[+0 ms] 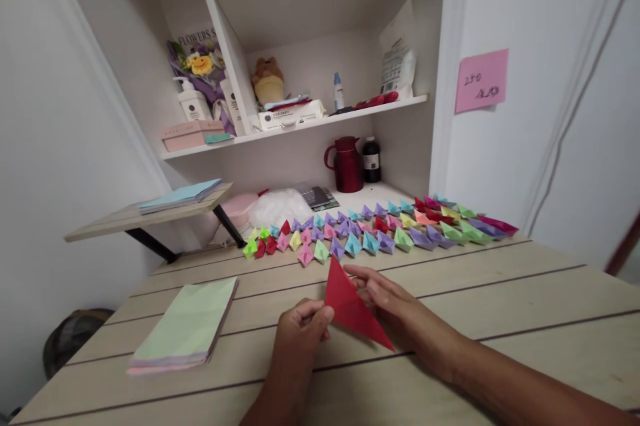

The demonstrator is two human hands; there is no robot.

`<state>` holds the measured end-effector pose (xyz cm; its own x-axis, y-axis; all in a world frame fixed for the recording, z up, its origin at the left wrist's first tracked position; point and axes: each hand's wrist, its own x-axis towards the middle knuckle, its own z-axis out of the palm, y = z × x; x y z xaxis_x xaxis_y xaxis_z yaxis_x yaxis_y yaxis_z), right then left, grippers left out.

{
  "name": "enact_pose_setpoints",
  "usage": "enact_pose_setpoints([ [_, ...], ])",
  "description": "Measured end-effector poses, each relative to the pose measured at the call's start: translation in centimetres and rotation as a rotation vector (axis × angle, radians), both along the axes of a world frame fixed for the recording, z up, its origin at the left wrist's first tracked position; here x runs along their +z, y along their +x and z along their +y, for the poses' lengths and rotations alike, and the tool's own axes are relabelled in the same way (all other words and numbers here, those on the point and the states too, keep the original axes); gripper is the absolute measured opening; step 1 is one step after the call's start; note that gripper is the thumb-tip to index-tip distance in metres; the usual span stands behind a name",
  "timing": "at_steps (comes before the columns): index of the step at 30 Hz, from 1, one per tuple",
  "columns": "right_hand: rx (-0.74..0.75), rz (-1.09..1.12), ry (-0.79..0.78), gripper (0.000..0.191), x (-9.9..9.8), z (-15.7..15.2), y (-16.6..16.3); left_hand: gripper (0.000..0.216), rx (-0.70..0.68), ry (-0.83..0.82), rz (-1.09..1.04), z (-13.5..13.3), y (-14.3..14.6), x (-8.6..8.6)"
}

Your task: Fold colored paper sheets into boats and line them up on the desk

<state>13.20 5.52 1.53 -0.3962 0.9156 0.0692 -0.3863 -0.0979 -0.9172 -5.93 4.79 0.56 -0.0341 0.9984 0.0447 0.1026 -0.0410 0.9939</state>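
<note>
Currently, the left hand (300,329) pinches a folded red paper (349,306) above the table (240,353); the right hand (400,309), loosely open, lies along its right edge.

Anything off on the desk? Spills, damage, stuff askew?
No spill or damage stands out. Slightly askew: the green-topped paper stack, on the desk's left, isn't squared, with pink and purple edges peeking out at the near end. The red paper looks folded, not torn.
</note>
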Motion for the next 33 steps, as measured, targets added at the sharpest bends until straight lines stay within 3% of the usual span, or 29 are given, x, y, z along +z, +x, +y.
enact_pose_setpoints([
  [4, 0.015, -0.034, 0.047, 0.055, 0.5, -0.3, -0.5, 0.032, 0.032, 0.023, 0.046, -0.1, 0.3, 0.1],
  [8, -0.097, -0.125, 0.001, 0.033, -0.1, 0.7, -0.6, 0.031, 0.044, 0.019, 0.080, -0.4, 0.5, 0.1],
  [11, -0.131, -0.150, -0.008, 0.033, -0.4, 1.1, -0.4, 0.031, 0.044, 0.007, 0.088, -0.5, 0.6, -0.1],
  [17, -0.103, -0.126, -0.081, 0.037, 0.4, 0.5, -0.5, 0.040, 0.049, -0.014, -0.022, -0.2, 0.5, 0.0],
  [22, -0.126, -0.109, -0.046, 0.038, 0.3, 0.5, -0.6, 0.035, 0.023, -0.045, 0.024, -0.6, 0.2, 0.6],
  [33, -0.083, -0.076, -0.014, 0.035, 0.0, 0.3, -0.6, 0.032, 0.014, -0.088, -0.094, -1.5, 0.9, 0.7],
])
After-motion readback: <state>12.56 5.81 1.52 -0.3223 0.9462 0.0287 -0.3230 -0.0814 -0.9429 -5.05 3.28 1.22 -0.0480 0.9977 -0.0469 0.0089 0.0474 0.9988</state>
